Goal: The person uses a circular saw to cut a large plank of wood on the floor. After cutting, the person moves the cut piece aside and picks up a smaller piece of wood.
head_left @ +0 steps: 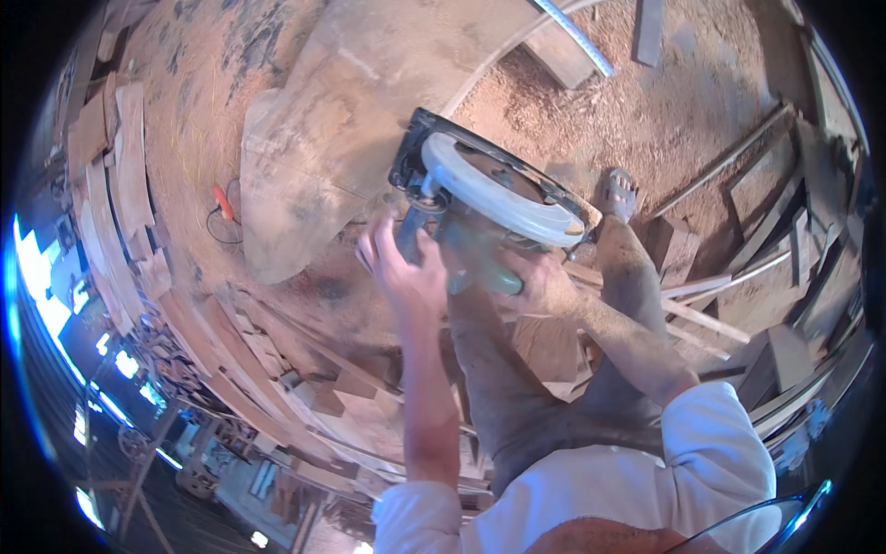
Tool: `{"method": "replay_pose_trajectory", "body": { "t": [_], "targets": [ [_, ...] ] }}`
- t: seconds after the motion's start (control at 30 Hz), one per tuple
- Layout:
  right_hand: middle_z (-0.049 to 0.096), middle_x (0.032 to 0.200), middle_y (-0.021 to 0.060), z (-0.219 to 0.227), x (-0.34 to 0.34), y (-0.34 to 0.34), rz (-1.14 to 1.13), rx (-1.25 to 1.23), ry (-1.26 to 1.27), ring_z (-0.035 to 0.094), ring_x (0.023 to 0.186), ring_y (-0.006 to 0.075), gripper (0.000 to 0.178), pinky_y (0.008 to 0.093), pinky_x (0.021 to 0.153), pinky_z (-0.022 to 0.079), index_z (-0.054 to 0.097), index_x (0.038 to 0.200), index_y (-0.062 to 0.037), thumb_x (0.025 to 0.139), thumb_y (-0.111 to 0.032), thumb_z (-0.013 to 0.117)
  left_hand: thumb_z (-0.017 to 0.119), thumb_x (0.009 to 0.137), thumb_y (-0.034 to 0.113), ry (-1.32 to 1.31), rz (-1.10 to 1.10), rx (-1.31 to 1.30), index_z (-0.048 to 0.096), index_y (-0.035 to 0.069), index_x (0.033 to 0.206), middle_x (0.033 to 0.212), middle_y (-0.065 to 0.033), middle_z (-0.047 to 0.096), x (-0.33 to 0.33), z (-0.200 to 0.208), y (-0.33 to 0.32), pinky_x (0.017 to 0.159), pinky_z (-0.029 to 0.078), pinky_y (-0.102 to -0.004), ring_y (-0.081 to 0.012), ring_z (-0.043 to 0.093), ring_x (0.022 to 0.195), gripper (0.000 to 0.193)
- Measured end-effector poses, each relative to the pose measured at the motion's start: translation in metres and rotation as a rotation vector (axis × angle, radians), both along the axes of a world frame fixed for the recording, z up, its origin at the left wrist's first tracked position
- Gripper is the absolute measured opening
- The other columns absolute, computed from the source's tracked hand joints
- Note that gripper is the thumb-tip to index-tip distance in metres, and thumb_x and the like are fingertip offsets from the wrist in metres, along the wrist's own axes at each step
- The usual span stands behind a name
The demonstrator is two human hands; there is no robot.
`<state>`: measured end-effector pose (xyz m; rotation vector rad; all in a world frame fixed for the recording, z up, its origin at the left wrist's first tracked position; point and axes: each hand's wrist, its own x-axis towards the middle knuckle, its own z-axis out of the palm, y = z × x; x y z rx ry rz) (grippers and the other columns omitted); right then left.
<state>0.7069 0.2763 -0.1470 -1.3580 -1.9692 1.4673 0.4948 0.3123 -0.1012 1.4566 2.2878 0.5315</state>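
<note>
A circular saw (503, 189) with a pale curved blade guard, black base plate and green body is held up in front of my legs. It is tilted, with its base plate along the far side. My right hand (544, 284) is closed round the green rear handle. At the saw's left end, my left hand (406, 268) has its thumb and fingers on either side of a dark grey-blue part of the saw, its other fingers spread. The saw's body partly blurs and hides the right fingers.
A large flat board (305, 185) lies on the sawdust-covered ground ahead, with an orange tool or plug on a black cord (223, 205) beside it. Wood offcuts (784, 222) pile up at right, and long planks (129, 166) at left. My sandalled foot (618, 194) stands beyond the saw.
</note>
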Motion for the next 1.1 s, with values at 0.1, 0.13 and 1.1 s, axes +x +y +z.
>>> {"method": "replay_pose_trajectory", "body": {
  "t": [0.1, 0.13, 1.1],
  "targets": [
    [0.078, 0.098, 0.0162, -0.006, -0.007, -0.006, 0.274, -0.343, -0.167, 0.075, 0.096, 0.0384, 0.065, 0.0492, 0.097, 0.056, 0.065, 0.133, -0.0093, 0.087, -0.052, 0.083, 0.081, 0.091, 0.022, 0.123, -0.471, 0.192, 0.074, 0.011, 0.121, 0.119, -0.0081, 0.066, 0.073, 0.024, 0.01, 0.1, 0.047, -0.051, -0.029, 0.064, 0.118, 0.032],
    [0.078, 0.099, 0.016, -0.012, -0.008, -0.01, 0.308, -0.399, -0.198, 0.075, 0.096, 0.0379, 0.064, 0.049, 0.097, 0.056, 0.065, 0.132, -0.0092, 0.087, -0.051, 0.083, 0.081, 0.091, 0.023, 0.095, -0.573, 0.14, 0.076, 0.01, 0.117, 0.118, -0.008, 0.065, 0.101, 0.01, 0.015, 0.098, 0.046, -0.0491, -0.0281, 0.063, 0.115, 0.03],
    [0.076, 0.083, 0.0235, -0.053, -0.036, 0.016, -0.073, -0.04, 0.09, 0.077, 0.085, 0.0436, 0.042, 0.0554, 0.08, 0.058, 0.079, 0.092, -0.001, 0.079, -0.041, 0.081, 0.094, 0.076, 0.054, 0.321, -0.184, -0.268, 0.009, -0.019, 0.164, 0.17, -0.0408, 0.015, 0.105, -0.018, 0.069, 0.132, 0.026, -0.0541, -0.0501, 0.019, 0.162, 0.142]
  ]
}}
